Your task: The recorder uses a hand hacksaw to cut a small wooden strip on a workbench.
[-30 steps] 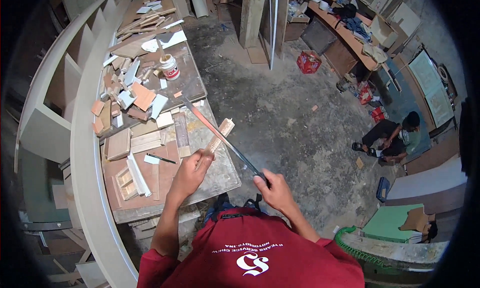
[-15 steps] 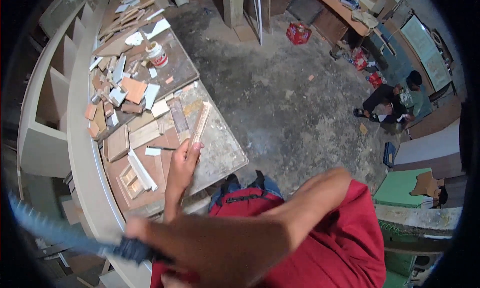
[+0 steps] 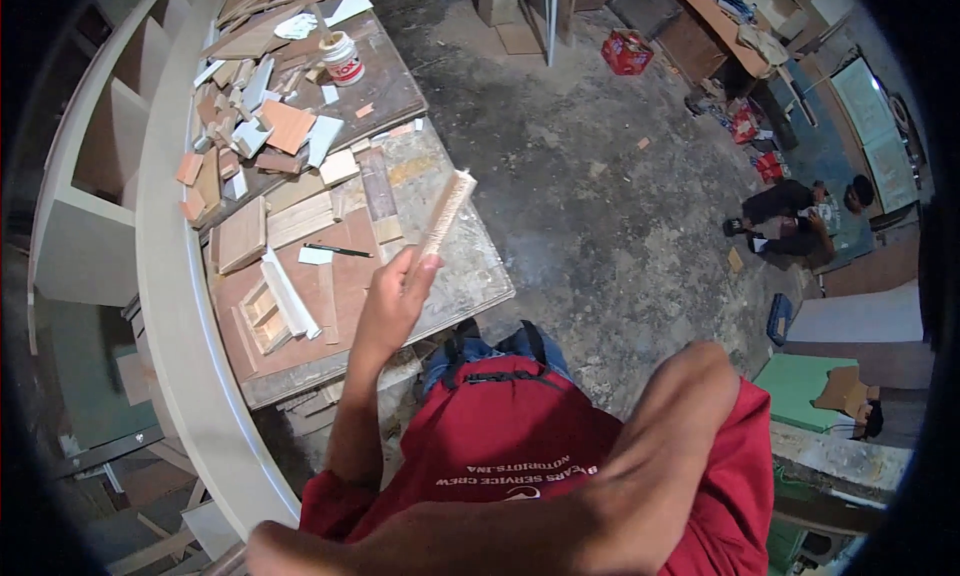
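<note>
My left hand [image 3: 392,301] is closed around the lower end of a narrow wooden strip [image 3: 443,221], which slants up over the bench with a pale, rough upper end. My right arm crosses low in front of my red shirt. Its hand [image 3: 275,548] lies at the bottom left edge, where the fingers and anything in them are hidden. Near the left hand, a dark pen [image 3: 338,251] and a small white piece [image 3: 316,257] rest on a brown board. A small wooden frame with a white strip [image 3: 285,301] stands to their left.
Offcuts [image 3: 250,136] are heaped on the workbench [image 3: 480,281] beside a white-and-red tub [image 3: 341,60]. A long curved-looking cabinet [image 3: 165,306] runs along the left. Another person [image 3: 800,216] sits low at the right. A red box [image 3: 627,53] stands on the floor.
The saw in my right hand has gone out of view as that hand dropped toward the lower edge. My left hand and the strip show slightly farther right and higher.
</note>
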Available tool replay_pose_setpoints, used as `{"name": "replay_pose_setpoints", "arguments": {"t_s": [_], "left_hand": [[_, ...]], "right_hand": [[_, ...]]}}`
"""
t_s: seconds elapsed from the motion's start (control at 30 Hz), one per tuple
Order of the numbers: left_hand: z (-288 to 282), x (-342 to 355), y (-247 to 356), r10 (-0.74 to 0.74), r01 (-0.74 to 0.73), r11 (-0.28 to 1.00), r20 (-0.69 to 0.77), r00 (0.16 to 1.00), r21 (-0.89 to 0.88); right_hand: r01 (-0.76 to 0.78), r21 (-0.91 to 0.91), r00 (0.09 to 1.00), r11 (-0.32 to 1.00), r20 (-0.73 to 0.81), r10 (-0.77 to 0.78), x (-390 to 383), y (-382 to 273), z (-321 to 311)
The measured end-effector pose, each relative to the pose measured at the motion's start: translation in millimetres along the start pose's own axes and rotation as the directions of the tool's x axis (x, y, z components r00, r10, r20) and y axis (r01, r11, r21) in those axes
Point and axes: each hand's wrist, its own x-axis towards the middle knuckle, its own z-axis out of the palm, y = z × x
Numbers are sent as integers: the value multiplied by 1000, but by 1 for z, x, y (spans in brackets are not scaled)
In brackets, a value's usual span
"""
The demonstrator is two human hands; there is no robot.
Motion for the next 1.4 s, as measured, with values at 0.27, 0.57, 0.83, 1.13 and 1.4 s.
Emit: {"name": "replay_pose_setpoints", "arguments": {"t_s": [0.27, 0.57, 0.83, 1.13, 1.4], "left_hand": [[2, -4, 14, -58, 57, 993, 11, 998, 102], [13, 8, 23, 143, -175, 931, 122, 982, 322], [30, 23, 37, 377, -410, 676, 191, 906, 612], [51, 37, 40, 424, -470, 560, 251, 870, 682], [64, 47, 32, 455, -491, 557, 248, 855, 669]], "right_hand": [[330, -314, 785, 890, -432, -444, -15, 11, 12], [172, -19, 243, 985, -968, -61, -96, 116, -30], [-354, -170, 41, 920, -985, -166, -98, 204, -49], [-367, -118, 52, 923, -993, -106, -108, 212, -62], [-398, -130, 27, 908, -991, -130, -122, 234, -71]]}}
